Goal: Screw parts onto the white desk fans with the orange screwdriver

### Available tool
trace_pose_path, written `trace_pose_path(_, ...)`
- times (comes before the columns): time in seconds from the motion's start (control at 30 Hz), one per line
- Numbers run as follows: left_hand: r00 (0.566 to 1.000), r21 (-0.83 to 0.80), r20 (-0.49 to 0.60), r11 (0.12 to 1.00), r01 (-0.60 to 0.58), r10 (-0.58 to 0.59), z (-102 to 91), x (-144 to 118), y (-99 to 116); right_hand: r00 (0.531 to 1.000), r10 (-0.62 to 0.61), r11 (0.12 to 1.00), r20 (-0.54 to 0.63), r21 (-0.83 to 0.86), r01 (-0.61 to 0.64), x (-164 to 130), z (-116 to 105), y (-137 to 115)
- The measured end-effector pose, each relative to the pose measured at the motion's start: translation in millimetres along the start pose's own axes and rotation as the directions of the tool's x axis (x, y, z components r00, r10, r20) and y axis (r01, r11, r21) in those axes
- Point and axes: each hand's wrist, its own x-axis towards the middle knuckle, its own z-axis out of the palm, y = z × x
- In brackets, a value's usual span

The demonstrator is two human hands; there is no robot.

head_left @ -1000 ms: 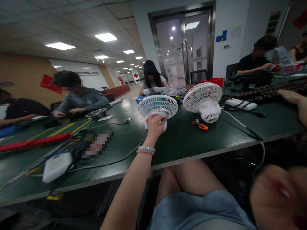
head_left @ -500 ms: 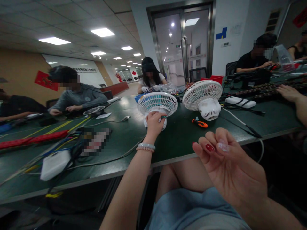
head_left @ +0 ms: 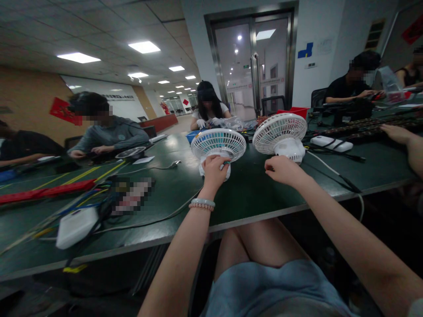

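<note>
Two small white desk fans stand on the dark green table. My left hand grips the base of the left fan, just under its round grille. Its wrist wears beaded bracelets. My right hand rests on the table in front of the right fan, fingers curled downward. It covers the spot where an orange-handled tool lay, and the tool is hidden beneath it.
A white box with tangled cables sits at the left near a red strip. A white power strip and a cable lie at the right. Another person's hand reaches in from the right. Several people sit around the table.
My right hand rose from my lap, passed in front of the camera, and came down on the table over the orange tool. My left hand stayed on the left fan.
</note>
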Motion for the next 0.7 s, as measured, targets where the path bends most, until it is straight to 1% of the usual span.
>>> trace_pose_path(0.07,1.0,0.007,0.004,1.0,0.009,-0.009,-0.1,0,0,0.995,0.097,0.987,0.038,-0.135,-0.091,8,7,10)
trace_pose_path(0.13,1.0,0.01,0.006,1.0,0.013,-0.013,-0.3,0,1,0.983,0.163,0.968,0.08,-0.205,-0.144,12,15,14)
trace_pose_path(0.23,1.0,0.007,0.012,1.0,0.011,-0.012,-1.1,0,2,0.96,0.23,0.953,0.162,-0.238,-0.188,13,25,15)
trace_pose_path(0.3,1.0,0.005,0.012,1.0,0.009,-0.009,-1.5,-1,2,0.948,0.268,0.945,0.172,-0.237,-0.224,13,30,17)
trace_pose_path(0.37,1.0,0.003,0.01,1.0,0.008,-0.008,-1.7,-1,2,0.947,0.263,0.949,0.184,-0.225,-0.219,16,31,21)
trace_pose_path(0.47,1.0,0.002,0.01,1.0,0.007,-0.007,-1.6,-1,1,0.964,0.165,0.978,0.211,-0.163,-0.131,27,19,30)
trace_pose_path(0.5,1.0,0.001,0.009,1.0,0.005,-0.005,-1.5,-1,1,0.973,0.131,0.985,0.19,-0.133,-0.107,34,12,32)
trace_pose_path(0.53,1.0,0.001,0.009,1.0,0.004,-0.004,-1.5,-1,1,0.983,0.109,0.989,0.145,-0.113,-0.093,41,3,34)
trace_pose_path(0.6,1.0,0.0,0.01,1.0,0.005,-0.005,-1.7,-1,1,0.998,0.054,0.996,0.015,-0.076,-0.053,56,-17,36)
trace_pose_path(0.63,1.0,0.0,0.012,1.0,0.006,-0.006,-1.9,-1,1,0.997,0.026,0.999,-0.069,-0.027,-0.027,64,-25,35)
trace_pose_path(0.7,1.0,0.002,0.013,1.0,0.013,-0.013,-2.2,-2,1,0.973,0.059,0.994,-0.225,0.107,-0.036,74,-35,32)
